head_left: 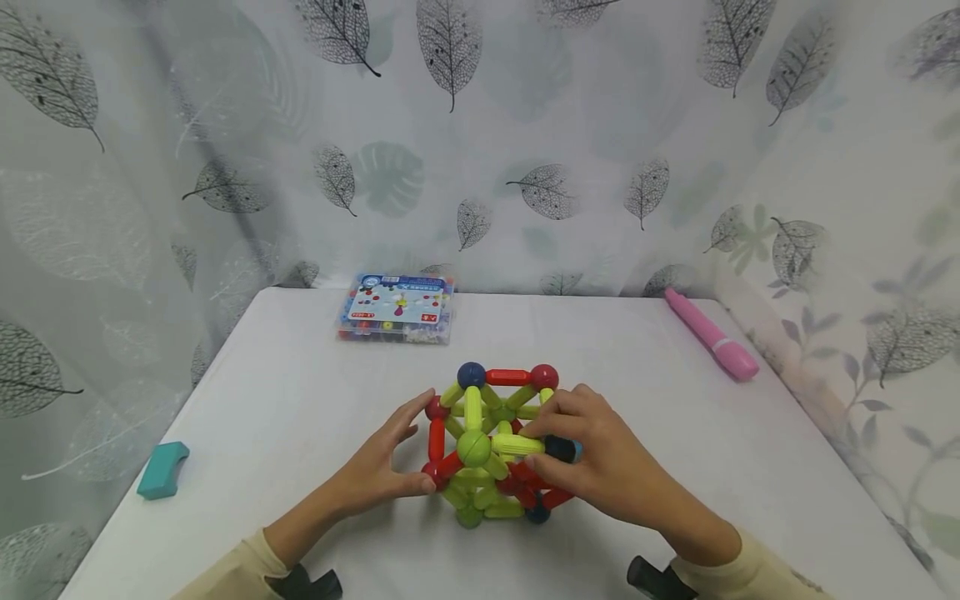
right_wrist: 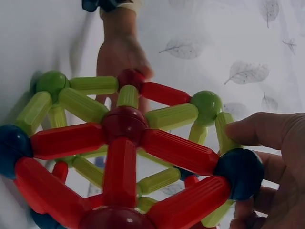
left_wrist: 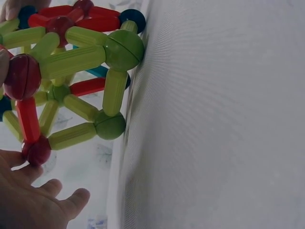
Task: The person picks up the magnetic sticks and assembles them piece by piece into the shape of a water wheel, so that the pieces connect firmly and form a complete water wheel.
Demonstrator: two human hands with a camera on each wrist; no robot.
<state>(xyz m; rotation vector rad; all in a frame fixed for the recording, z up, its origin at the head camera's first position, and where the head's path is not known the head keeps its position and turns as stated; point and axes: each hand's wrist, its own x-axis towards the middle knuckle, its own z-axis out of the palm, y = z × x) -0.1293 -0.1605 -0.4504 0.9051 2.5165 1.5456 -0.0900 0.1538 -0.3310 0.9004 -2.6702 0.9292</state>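
A ball-and-rod magnetic model point(head_left: 473, 448) stands on the white table, built of yellow-green and red rods joined by red, green and dark blue balls. On its left side my left hand point(head_left: 375, 468) steadies it, thumb at a lower red ball point(head_left: 432, 474) and fingertips at an upper one. My right hand point(head_left: 600, 450) pinches a yellow-green rod point(head_left: 517, 444) on the model's right side, beside a dark blue ball point(right_wrist: 239, 174). The right wrist view shows the thumb against that rod's end point(right_wrist: 227, 130). Part of the model's right side is hidden behind the right hand.
A clear plastic case point(head_left: 396, 308) with a blue printed label lies at the table's back edge. A pink marker-shaped stick point(head_left: 711, 335) rests at the back right. Near the left edge is a teal arch-shaped block point(head_left: 162, 470). A leaf-patterned cloth hangs behind.
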